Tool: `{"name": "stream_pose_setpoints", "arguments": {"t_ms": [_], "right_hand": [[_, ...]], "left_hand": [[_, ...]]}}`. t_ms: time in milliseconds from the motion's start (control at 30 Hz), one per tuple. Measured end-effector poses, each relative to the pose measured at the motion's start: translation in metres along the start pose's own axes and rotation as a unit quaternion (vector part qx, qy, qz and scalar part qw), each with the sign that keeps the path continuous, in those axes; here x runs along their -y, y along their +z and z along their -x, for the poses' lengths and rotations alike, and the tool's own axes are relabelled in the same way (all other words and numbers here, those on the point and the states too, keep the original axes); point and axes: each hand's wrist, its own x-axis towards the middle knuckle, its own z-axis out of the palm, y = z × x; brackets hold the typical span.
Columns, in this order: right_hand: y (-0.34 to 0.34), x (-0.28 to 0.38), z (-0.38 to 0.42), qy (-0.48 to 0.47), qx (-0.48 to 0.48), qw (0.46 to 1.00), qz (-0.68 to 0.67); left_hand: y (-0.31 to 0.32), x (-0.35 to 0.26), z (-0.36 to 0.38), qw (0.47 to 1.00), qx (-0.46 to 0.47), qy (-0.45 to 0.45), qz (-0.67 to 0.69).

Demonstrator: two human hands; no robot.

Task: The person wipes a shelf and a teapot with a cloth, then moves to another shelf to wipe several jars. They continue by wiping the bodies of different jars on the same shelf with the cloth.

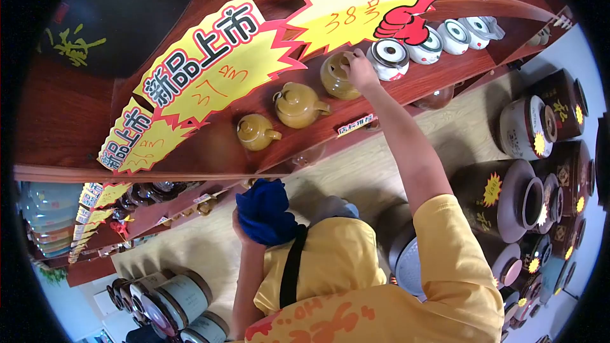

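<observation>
My right hand (361, 71) reaches up to the wooden shelf (219, 146), its fingers closed at the top of a round ochre pot (337, 79). The fingers partly cover the pot's top. Two ochre teapots with spouts, a larger one (297, 107) and a smaller one (255, 132), stand to the left on the same shelf. Just right of my hand is a white pot with a dark ring on top (388, 57). Low in front of my body, my left hand (244, 232) holds a bunched blue cloth (270, 211), which hides most of its fingers.
Yellow starburst signs (216, 79) hang along the shelf's upper side. More white pots (454, 36) stand farther right. Large dark jars (502, 197) crowd the floor at right, and pale, dark-rimmed jars (184, 295) stand at lower left. A lower shelf holds small dark pots (159, 190).
</observation>
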Motion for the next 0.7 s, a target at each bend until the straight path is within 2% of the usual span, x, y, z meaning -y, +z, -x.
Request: {"name": "stream_pose_setpoints", "arguments": {"t_ms": [167, 300, 367, 400, 567, 600, 667, 700], "right_hand": [[-0.005, 0.01, 0.0, 0.052, 0.006, 0.999, 0.012], [-0.001, 0.013, -0.002, 0.081, 0.02, 0.996, 0.014], [0.006, 0.01, 0.0, 0.066, -0.038, 0.997, 0.027], [0.008, 0.009, -0.001, 0.066, -0.038, 0.997, 0.025], [-0.007, 0.021, 0.005, 0.107, 0.01, 0.993, 0.045], [-0.015, 0.03, 0.013, 0.111, 0.009, 0.993, 0.042], [-0.032, 0.053, 0.039, 0.183, -0.018, 0.983, -0.001], [-0.031, 0.06, 0.057, 0.17, -0.017, 0.985, -0.008]], "left_hand": [[-0.017, 0.0, 0.003, 1.0, -0.001, 0.0, 0.007], [0.006, 0.0, 0.01, 1.0, -0.018, -0.007, 0.011], [0.008, 0.001, 0.014, 1.0, -0.012, -0.006, 0.007], [0.007, 0.002, 0.015, 1.0, -0.018, -0.006, 0.012], [0.001, 0.001, 0.023, 1.0, -0.023, -0.009, 0.009], [0.005, -0.001, 0.024, 1.0, -0.005, -0.014, 0.005], [0.014, -0.007, 0.024, 0.999, 0.02, -0.025, -0.009], [0.018, -0.01, 0.024, 0.999, 0.037, -0.015, -0.006]]}}
